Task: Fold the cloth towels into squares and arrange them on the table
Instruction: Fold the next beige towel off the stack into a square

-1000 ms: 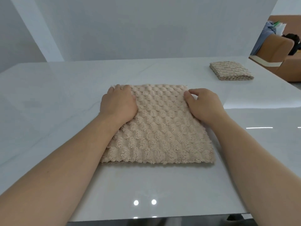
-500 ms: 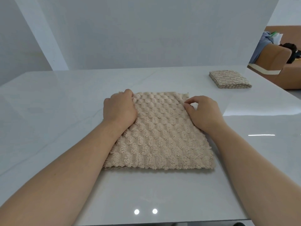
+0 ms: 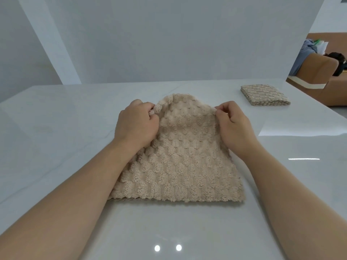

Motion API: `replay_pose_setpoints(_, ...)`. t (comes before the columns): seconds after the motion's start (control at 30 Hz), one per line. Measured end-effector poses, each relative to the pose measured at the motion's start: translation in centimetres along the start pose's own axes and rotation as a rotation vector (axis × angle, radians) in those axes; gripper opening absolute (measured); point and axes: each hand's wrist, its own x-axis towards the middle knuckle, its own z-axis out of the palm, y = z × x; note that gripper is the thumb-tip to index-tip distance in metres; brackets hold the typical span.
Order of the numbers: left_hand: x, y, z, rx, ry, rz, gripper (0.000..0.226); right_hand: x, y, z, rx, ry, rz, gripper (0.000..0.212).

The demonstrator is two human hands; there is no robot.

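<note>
A beige, bubble-textured towel lies in the middle of the white table, its near edge flat and its far edge raised off the surface. My left hand pinches the far left corner, and my right hand pinches the far right corner. Between the two hands the far edge bulges upward. A second towel, folded into a square, rests at the far right of the table.
A grey wall stands behind the table's far edge. Past the table's right edge sits a brown sofa with clothes and a dark bag on it. Two ceiling lights reflect in the glossy tabletop near me.
Both hands went from pressing flat on the towel's far corners to pinching them, and they have lifted the far edge off the table.
</note>
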Motion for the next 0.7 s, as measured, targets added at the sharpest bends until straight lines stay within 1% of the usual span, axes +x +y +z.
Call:
replay_pose_setpoints(0.07, 0.1, 0.2, -0.6, -0.047, -0.041, -0.005, 0.024, -0.1, -0.1, 0.1, 0.06, -0.033, 0.004, 0.01)
replay_pose_setpoints(0.13, 0.3, 0.3, -1.1, -0.102, -0.112, 0.026, 0.025, -0.3, -0.1, 0.2, 0.066, -0.052, -0.002, 0.009)
replay_pose_setpoints(0.2, 0.5, 0.6, -2.1, -0.192, -0.245, 0.046, 0.026, -0.3, -0.2, 0.2, 0.049, -0.068, -0.012, 0.017)
replay_pose_setpoints(0.27, 0.4, 0.8, -3.2, -0.322, -0.411, -0.001, 0.028, -0.4, -0.3, 0.1, 0.03, -0.108, -0.037, 0.024)
replay_pose_setpoints(0.3, 0.4, 0.8, -3.7, -0.362, -0.491, -0.027, 0.023, -0.4, -0.4, 0.0, 0.025, -0.135, -0.052, 0.025)
replay_pose_setpoints(0.37, 0.3, 0.7, -4.3, -0.361, -0.602, -0.03, 0.015, -0.6, -0.5, -0.2, 0.0, -0.192, -0.075, 0.023)
replay_pose_setpoints(0.4, 0.2, 0.6, -4.3, -0.357, -0.627, -0.021, 0.017, -0.7, -0.5, -0.3, -0.033, -0.225, -0.088, 0.023)
replay_pose_setpoints(0.43, 0.2, 0.5, -4.1, -0.363, -0.635, -0.021, 0.019, -0.9, -0.6, -0.3, -0.076, -0.257, -0.103, 0.027)
replay_pose_setpoints(0.47, 0.3, 0.4, -3.8, -0.383, -0.629, -0.031, 0.022, -1.1, -0.6, -0.3, -0.125, -0.287, -0.135, 0.036)
replay_pose_setpoints(0.57, 0.3, 0.2, -3.0, -0.44, -0.552, -0.03, 0.021, -0.9, -0.6, -0.3, -0.3, -0.402, -0.236, 0.073)
replay_pose_setpoints(0.6, 0.3, 0.1, -2.8, -0.468, -0.521, -0.03, 0.02, -0.9, -0.4, -0.3, -0.382, -0.442, -0.251, 0.079)
replay_pose_setpoints(0.63, 0.3, 0.1, -2.7, -0.504, -0.497, -0.04, 0.02, -0.8, -0.3, -0.2, -0.45, -0.465, -0.254, 0.075)
replay_pose_setpoints(0.67, 0.4, 0.1, -2.7, -0.535, -0.48, -0.05, 0.019, -0.7, -0.2, -0.2, -0.499, -0.458, -0.257, 0.06)
replay_pose_setpoints(0.7, 0.4, 0.2, -2.6, -0.555, -0.473, -0.051, 0.019, -0.7, -0.2, -0.2, -0.497, -0.433, -0.259, 0.042)
